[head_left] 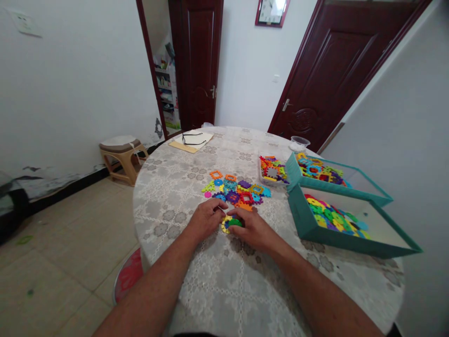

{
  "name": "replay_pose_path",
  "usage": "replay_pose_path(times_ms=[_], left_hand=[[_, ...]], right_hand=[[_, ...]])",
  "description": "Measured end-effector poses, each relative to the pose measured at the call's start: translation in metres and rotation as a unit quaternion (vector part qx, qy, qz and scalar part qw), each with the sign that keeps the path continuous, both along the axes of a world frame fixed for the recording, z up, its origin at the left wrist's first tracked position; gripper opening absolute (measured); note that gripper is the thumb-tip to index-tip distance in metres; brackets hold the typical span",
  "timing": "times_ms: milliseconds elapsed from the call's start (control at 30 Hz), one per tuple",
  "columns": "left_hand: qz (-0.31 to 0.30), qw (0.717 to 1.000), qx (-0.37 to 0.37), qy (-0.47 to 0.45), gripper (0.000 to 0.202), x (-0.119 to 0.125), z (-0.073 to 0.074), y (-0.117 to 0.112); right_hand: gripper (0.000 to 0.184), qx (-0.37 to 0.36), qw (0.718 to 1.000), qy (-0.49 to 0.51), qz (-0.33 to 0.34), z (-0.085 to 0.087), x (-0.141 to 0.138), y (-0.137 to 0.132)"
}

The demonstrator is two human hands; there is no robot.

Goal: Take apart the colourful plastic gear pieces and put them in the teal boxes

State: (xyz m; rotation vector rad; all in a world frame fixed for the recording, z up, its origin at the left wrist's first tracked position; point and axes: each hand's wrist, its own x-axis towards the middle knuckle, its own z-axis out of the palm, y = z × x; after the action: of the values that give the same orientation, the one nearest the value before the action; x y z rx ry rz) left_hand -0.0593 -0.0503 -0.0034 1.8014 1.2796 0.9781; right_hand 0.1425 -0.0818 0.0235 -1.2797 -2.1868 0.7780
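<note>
The left hand (206,219) and right hand (249,230) both seem closed on a yellow plastic gear (225,225) and green piece (235,223), just beside scattered colourful plastic pieces (234,191).

Nothing here that I can read (the frame high on the wall (271,11) is washed out by glare), and the wall plate (25,22) to my left shows only faint marks too blurred to make out, while the plastic pieces (235,189) before me show no letters or numbers I can tell
</note>
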Motion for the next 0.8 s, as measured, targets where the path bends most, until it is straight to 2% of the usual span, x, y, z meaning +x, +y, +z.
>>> replay_pose_path(times_ms=[67,200,367,533,800], left_hand=[[-0.001,1.000,-0.014,-0.013,0.031,0.000,0.001,0.000],[-0.011,0.997,-0.054,-0.048,0.030,0.000,0.004,0.000],[-0.029,0.987,-0.114,-0.109,0.029,-0.002,0.007,0.002],[-0.047,0.979,-0.148,-0.135,0.032,-0.004,0.011,0.005],[-0.043,0.965,-0.179,-0.187,0.038,-0.003,0.013,0.004]], right_hand=[[0.038,0.018,1.000,-0.020,0.001,-0.002,-0.007,-0.002],[0.030,0.018,0.994,-0.104,-0.039,-0.002,-0.017,-0.003],[0.030,0.003,0.985,-0.164,-0.058,0.004,-0.021,-0.003],[0.039,0.021,0.983,-0.180,-0.038,0.003,-0.020,0.002],[0.038,0.016,0.981,-0.188,-0.039,0.008,-0.017,0.001]])
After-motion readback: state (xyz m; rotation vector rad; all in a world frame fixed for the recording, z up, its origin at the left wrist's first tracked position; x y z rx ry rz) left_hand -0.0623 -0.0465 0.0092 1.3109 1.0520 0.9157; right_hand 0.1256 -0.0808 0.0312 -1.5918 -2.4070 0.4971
